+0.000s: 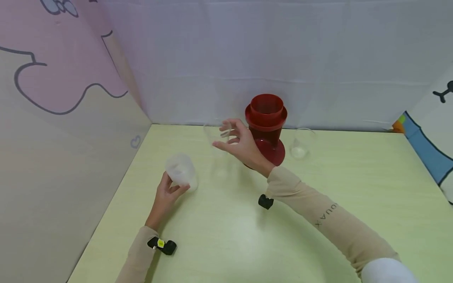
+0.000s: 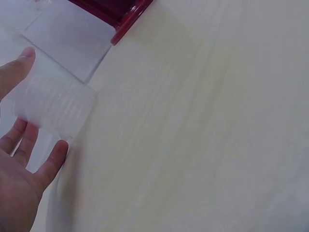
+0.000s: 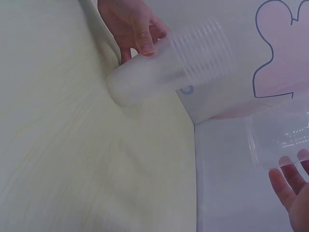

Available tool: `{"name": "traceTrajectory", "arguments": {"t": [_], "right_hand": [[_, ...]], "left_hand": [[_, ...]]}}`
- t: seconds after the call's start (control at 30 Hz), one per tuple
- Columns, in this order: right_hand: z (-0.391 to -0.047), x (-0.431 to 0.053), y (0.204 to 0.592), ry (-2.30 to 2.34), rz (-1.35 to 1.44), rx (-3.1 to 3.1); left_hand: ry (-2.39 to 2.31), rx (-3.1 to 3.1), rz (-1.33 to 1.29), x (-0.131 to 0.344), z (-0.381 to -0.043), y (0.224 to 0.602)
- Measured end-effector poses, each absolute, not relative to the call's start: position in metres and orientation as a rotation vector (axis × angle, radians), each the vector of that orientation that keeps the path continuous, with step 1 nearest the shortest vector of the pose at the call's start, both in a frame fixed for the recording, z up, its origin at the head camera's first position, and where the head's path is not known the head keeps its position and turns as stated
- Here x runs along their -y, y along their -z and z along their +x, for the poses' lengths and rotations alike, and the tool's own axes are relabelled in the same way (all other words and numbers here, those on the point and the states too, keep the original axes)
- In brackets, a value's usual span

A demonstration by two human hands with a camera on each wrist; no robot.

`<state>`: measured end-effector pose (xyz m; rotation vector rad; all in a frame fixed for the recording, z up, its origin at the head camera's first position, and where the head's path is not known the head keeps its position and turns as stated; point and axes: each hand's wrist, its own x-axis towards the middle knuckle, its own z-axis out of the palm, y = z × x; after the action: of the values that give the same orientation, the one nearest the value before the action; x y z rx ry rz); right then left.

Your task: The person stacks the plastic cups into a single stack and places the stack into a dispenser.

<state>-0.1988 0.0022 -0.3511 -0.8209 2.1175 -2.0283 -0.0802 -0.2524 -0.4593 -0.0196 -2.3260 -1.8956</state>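
Note:
My left hand (image 1: 167,196) grips a nested stack of clear plastic cups (image 1: 180,169), tilted just above the table at the left. The right wrist view shows the stack (image 3: 164,70) side on, its several rims at the upper end and its base close to or on the table. With thumb and fingers my right hand (image 1: 244,146) holds one clear plastic cup (image 1: 211,135), raised in front of the back wall. Behind that wrist stands a red holder (image 1: 267,122) with a wide round base, partly hidden by the arm.
Another clear plastic cup (image 1: 301,144) stands upright to the right of the red holder, near the back edge of the pale table (image 1: 226,243). A white cloth wall (image 1: 212,63) rises behind, and printed panels border both sides.

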Motion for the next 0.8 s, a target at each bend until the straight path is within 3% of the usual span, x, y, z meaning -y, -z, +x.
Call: {"name": "traceTrajectory", "arguments": {"t": [0.5,0.8], "right_hand": [[-0.177,0.006,0.322,2.033,-0.924,-2.081],[-0.185,0.017,0.34,2.027,-0.934,-2.089]], "left_hand": [[1.885,2.328,-0.015,0.253,-0.08,0.459],[1.885,2.336,-0.024,0.253,-0.08,0.458]]}}
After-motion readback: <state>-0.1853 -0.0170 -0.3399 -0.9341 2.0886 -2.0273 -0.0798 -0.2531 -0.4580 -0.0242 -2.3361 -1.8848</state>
